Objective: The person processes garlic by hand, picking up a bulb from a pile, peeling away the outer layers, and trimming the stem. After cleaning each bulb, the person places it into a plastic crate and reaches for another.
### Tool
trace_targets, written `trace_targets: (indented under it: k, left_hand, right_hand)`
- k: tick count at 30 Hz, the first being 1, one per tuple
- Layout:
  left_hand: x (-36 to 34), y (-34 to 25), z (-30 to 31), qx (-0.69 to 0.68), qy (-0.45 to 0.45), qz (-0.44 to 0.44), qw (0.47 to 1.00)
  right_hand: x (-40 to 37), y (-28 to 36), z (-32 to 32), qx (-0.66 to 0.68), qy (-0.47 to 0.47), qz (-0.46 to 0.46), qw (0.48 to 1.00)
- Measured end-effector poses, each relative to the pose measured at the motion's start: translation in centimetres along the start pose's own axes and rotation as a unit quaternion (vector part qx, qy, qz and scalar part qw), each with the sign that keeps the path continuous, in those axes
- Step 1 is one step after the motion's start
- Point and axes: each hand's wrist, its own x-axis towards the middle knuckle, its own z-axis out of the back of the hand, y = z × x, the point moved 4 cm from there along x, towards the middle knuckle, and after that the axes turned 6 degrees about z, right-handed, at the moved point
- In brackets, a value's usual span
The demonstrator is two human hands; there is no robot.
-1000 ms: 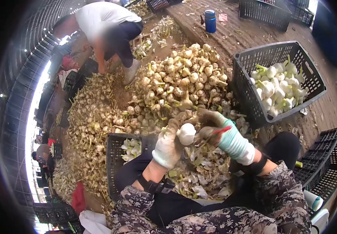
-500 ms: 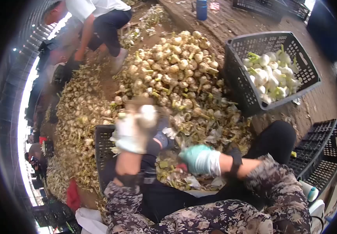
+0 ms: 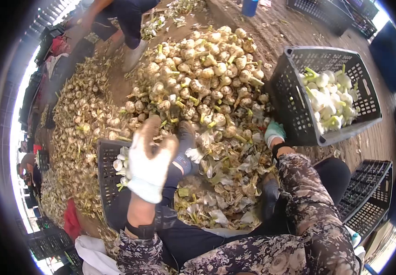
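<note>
My left hand (image 3: 149,160), in a white glove, hovers with fingers spread over a small black crate (image 3: 107,181) that holds a few white garlic bulbs (image 3: 120,164); it holds nothing. My right hand (image 3: 274,130), in a teal glove, reaches out to the edge of a large heap of unpeeled garlic (image 3: 202,78), beside a bigger black crate (image 3: 289,103) of trimmed white bulbs (image 3: 328,103). Its fingers are hidden among the garlic. Loose skins and stems (image 3: 221,183) lie between my legs.
Another person (image 3: 124,23) stoops at the far side of the heap. More garlic (image 3: 83,123) is spread along the left. An empty black crate (image 3: 367,197) sits by my right knee, more crates stand at top right, and a blue bottle (image 3: 250,7) stands beyond the heap.
The white bulb has left my left hand, which moved left over the small crate and spread its fingers. My right hand swung from my lap up to the heap.
</note>
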Motion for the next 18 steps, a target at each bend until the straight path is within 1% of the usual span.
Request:
trace_targets:
  k: [1, 2, 3, 4, 5, 6, 8, 9, 10, 12, 13, 14, 15, 16, 17, 18]
  left_hand:
    - [0.0, 0.2, -0.3, 0.045, -0.012, -0.018, 0.999]
    - [-0.3, 0.0, -0.6, 0.023, 0.000, -0.011, 1.000]
    - [-0.4, -0.5, -0.9, 0.032, 0.007, -0.010, 0.999]
    - [-0.6, -0.9, -1.0, 0.041, 0.015, -0.008, 0.999]
    - [-0.7, -0.5, -1.3, 0.025, 0.010, -0.046, 0.999]
    - [-0.9, -0.9, -1.3, 0.024, 0.007, -0.046, 0.999]
    - [-1.3, -1.9, -1.6, 0.061, 0.030, -0.050, 0.996]
    - [-1.3, -0.8, -2.1, 0.036, 0.064, -0.036, 0.997]
    - [-1.4, -0.4, -2.4, -0.007, 0.088, 0.001, 0.996]
    - [-1.3, 1.6, -3.5, -0.105, 0.093, 0.046, 0.989]
    - [-1.6, 1.9, -3.8, -0.160, 0.099, 0.079, 0.979]
    - [-2.1, 1.1, -4.0, -0.289, 0.180, 0.140, 0.930]
    - [-2.7, 0.6, -4.4, -0.380, 0.271, 0.192, 0.864]
    - [-3.5, -0.1, -4.8, -0.461, 0.355, 0.242, 0.777]
    - [-4.0, -1.6, -5.4, -0.545, 0.362, 0.221, 0.723]
    - [-4.3, -1.5, -5.5, -0.543, 0.363, 0.219, 0.725]
  right_hand:
    - [0.3, 0.3, -0.2, 0.031, -0.014, -0.033, 0.999]
    - [0.7, 0.4, -0.3, 0.062, -0.028, -0.065, 0.996]
    - [0.7, 1.1, 0.5, 0.061, -0.032, -0.062, 0.996]
    - [0.0, 1.4, 1.2, 0.124, 0.002, -0.098, 0.987]
    - [-0.5, 1.6, 1.5, 0.187, 0.036, -0.134, 0.973]
    - [3.5, 1.0, -2.7, 0.241, 0.027, -0.027, 0.970]
    - [-1.9, 6.0, 6.0, 0.368, 0.032, 0.055, 0.928]
    - [-4.3, 8.2, 9.1, 0.426, 0.065, 0.109, 0.896]
    - [-6.6, 10.1, 11.8, 0.481, 0.096, 0.163, 0.856]
    - [-11.6, 12.5, 16.5, 0.579, 0.092, 0.296, 0.754]
    - [-14.5, 12.8, 18.7, 0.560, 0.080, 0.336, 0.753]
    - [-16.9, 12.9, 20.1, 0.540, 0.068, 0.375, 0.751]
    - [-18.7, 12.5, 20.9, 0.491, 0.008, 0.459, 0.741]
    - [-20.3, 12.2, 21.7, 0.436, -0.051, 0.536, 0.721]
    - [-22.0, 11.8, 22.9, 0.309, -0.121, 0.594, 0.733]
    - [-23.1, 11.6, 23.2, 0.284, -0.145, 0.613, 0.723]
